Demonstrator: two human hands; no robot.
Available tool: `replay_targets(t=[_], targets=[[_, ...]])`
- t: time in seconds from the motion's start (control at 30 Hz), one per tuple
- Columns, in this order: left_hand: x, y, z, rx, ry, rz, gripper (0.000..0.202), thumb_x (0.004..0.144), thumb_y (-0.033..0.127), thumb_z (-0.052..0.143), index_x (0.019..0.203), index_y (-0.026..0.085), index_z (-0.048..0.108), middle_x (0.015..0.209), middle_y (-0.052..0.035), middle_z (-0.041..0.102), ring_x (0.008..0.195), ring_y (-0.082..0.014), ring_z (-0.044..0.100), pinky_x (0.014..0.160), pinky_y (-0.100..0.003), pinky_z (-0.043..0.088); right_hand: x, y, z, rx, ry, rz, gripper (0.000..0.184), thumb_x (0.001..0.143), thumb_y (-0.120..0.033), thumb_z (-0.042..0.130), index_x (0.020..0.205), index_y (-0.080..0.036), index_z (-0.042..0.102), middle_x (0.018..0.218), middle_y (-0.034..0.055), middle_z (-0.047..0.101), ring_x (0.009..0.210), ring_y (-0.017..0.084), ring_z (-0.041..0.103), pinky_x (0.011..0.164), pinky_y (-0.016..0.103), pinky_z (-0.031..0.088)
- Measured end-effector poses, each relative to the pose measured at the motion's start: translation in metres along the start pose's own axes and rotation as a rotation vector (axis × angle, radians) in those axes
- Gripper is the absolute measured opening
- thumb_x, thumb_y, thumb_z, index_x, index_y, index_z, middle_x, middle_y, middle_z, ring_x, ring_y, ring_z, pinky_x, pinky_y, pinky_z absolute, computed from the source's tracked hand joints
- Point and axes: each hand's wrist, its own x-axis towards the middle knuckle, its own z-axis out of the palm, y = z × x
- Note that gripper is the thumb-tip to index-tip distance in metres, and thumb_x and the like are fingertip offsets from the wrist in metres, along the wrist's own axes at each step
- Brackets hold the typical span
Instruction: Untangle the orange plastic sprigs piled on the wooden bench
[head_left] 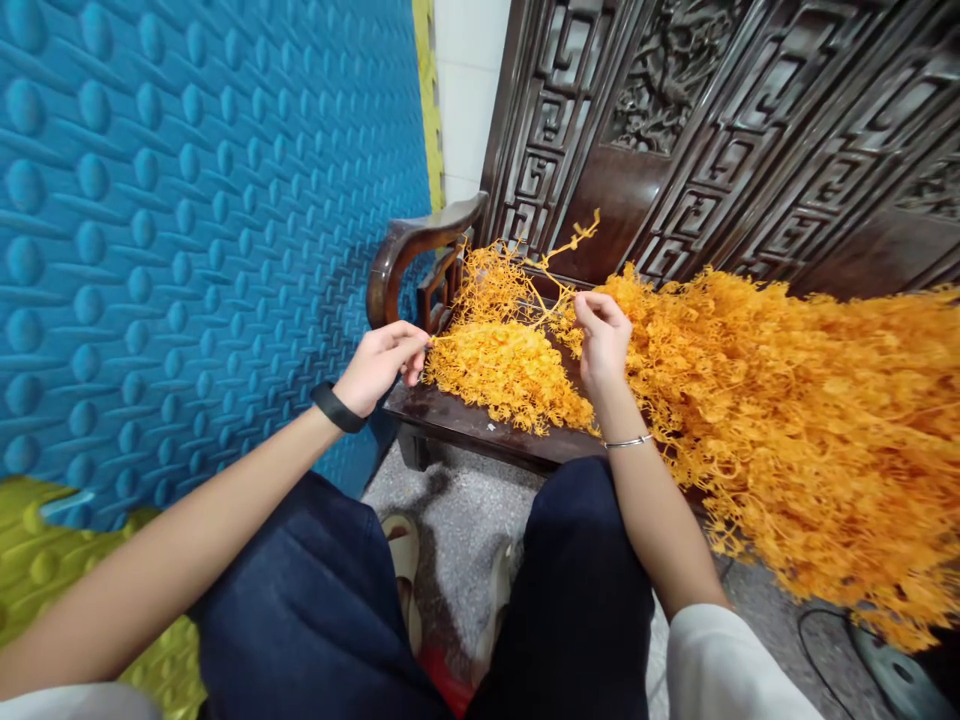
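My left hand pinches the thin stem end of an orange plastic sprig that lies on the dark wooden bench seat. A black band is on that wrist. My right hand, with a thin silver bracelet, is closed in a pinch on another thin orange stem rising from the same tangle. A large heap of orange artificial foliage spreads to the right along the bench.
The carved dark wooden bench back rises behind, with a curved armrest at the left. A blue embossed foam mat stands at my left, a yellow one below it. My knees and slippers sit over a speckled floor.
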Motion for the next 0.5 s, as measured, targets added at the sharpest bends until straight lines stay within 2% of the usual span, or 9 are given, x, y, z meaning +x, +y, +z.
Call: replay_targets(t=[0.13, 0.27, 0.33, 0.43, 0.5], targets=[[-0.001, -0.008, 0.005, 0.154, -0.129, -0.009, 0.021, 0.078, 0.035, 0.057, 0.073, 0.015, 0.053, 0.052, 0.0047, 0.052, 0.041, -0.0072, 0.047, 0.042, -0.019, 0.036, 0.006, 0.007, -0.004, -0.054, 0.06, -0.061, 0.01, 0.067, -0.027, 0.07, 0.071, -0.019, 0.067, 0.067, -0.0044, 0.055, 0.064, 0.008, 0.047, 0.067, 0.023, 0.042], [-0.004, -0.021, 0.019, 0.415, -0.325, -0.002, 0.029, 0.084, 0.042, 0.048, 0.073, 0.016, 0.052, 0.053, 0.0042, 0.052, 0.041, -0.0075, 0.046, 0.044, -0.019, 0.035, 0.01, 0.011, -0.005, -0.106, 0.111, -0.084, 0.016, 0.066, -0.033, 0.07, 0.073, -0.018, 0.068, 0.066, -0.0035, 0.055, 0.064, 0.01, 0.047, 0.066, 0.024, 0.042], [-0.006, -0.028, 0.028, 0.598, -0.424, 0.059, 0.029, 0.087, 0.04, 0.045, 0.073, 0.015, 0.054, 0.054, 0.0028, 0.054, 0.046, -0.0089, 0.049, 0.048, -0.02, 0.036, 0.012, 0.013, -0.004, -0.082, 0.136, -0.045, 0.02, 0.066, -0.035, 0.07, 0.074, -0.017, 0.068, 0.065, -0.0031, 0.055, 0.061, 0.009, 0.045, 0.063, 0.024, 0.041], [-0.009, -0.037, 0.039, 0.98, -0.609, 0.19, 0.025, 0.089, 0.033, 0.043, 0.082, 0.015, 0.059, 0.073, -0.0035, 0.066, 0.066, -0.0131, 0.06, 0.059, -0.021, 0.039, 0.02, 0.018, 0.001, -0.002, 0.19, 0.06, 0.026, 0.063, -0.037, 0.07, 0.077, -0.015, 0.067, 0.068, -0.0017, 0.058, 0.059, 0.009, 0.045, 0.06, 0.024, 0.04], [-0.013, -0.042, 0.046, 1.061, -0.663, 0.199, 0.022, 0.087, 0.032, 0.047, 0.083, 0.016, 0.062, 0.075, -0.0049, 0.068, 0.069, -0.0159, 0.062, 0.059, -0.023, 0.04, 0.03, 0.022, 0.006, 0.012, 0.204, 0.1, 0.028, 0.062, -0.037, 0.069, 0.079, -0.015, 0.067, 0.072, -0.0001, 0.061, 0.06, 0.009, 0.047, 0.06, 0.024, 0.04]])
